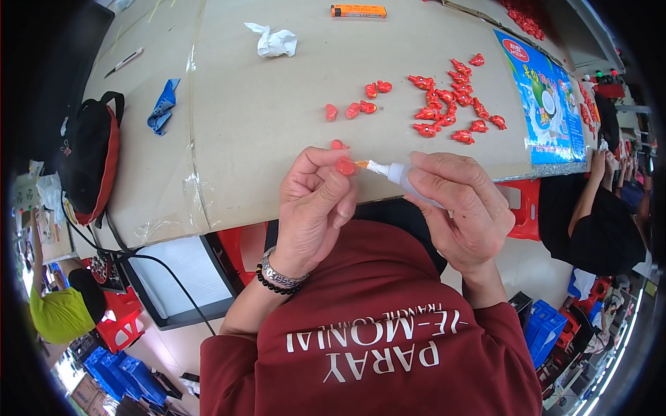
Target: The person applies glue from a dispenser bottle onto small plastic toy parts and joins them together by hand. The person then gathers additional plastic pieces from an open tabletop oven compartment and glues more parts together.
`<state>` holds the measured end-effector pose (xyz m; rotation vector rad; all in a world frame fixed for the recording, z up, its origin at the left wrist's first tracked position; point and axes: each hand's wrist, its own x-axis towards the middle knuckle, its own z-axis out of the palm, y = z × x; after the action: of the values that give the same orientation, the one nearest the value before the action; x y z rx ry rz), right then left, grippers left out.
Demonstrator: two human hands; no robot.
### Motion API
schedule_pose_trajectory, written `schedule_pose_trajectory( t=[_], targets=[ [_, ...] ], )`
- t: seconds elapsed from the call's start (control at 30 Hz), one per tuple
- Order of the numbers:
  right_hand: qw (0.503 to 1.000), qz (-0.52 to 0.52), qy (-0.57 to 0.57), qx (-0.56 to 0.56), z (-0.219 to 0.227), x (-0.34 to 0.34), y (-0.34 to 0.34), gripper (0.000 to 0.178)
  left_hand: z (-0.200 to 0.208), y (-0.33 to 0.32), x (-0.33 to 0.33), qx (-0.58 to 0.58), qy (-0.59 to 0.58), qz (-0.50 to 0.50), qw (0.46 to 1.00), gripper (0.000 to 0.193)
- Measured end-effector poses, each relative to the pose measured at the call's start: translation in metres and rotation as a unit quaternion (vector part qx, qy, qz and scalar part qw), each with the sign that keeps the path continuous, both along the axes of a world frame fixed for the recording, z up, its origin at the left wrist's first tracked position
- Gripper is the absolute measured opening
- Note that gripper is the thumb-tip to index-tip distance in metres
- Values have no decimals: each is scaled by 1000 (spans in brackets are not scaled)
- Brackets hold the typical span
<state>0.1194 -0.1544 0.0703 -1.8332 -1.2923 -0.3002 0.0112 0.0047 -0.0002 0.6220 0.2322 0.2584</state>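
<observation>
My left hand (312, 211) pinches a small red plastic piece (345, 166) between thumb and forefinger. My right hand (466, 208) is closed around a small translucent squeeze bottle (398, 173), tilted so that its thin nozzle points left. The orange-tinted nozzle tip reaches the red piece; whether it touches cannot be made out. Just beyond my left fingers lies another red piece (338, 144). Further off on the table sit a few rounded red parts (353, 110). To their right, a cluster of small red figures (447, 104) with dark eye-like spots is spread out.
The brown-covered table (243, 125) carries a crumpled tissue (276, 41), an orange lighter-shaped item (359, 11), a pen (125, 62), a blue wrapper (163, 107) and a black-and-red bag (97, 156). A blue printed sheet (548, 100) lies at right. Other people sit on both sides.
</observation>
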Motion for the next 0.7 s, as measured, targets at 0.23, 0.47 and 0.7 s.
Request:
schedule_pose_trajectory(
  t=[0.23,0.47,0.7],
  targets=[
    [1000,0,1,0,0,0,0,31,0,0,0,6,-6,13,1000,22],
    [999,-9,-27,30,-2,1,5,24,-1,1,-1,33,3,36,999,24],
    [999,-5,-27,35,-1,0,5,25,4,-1,-1,62,20,60,996,26]
  ],
)
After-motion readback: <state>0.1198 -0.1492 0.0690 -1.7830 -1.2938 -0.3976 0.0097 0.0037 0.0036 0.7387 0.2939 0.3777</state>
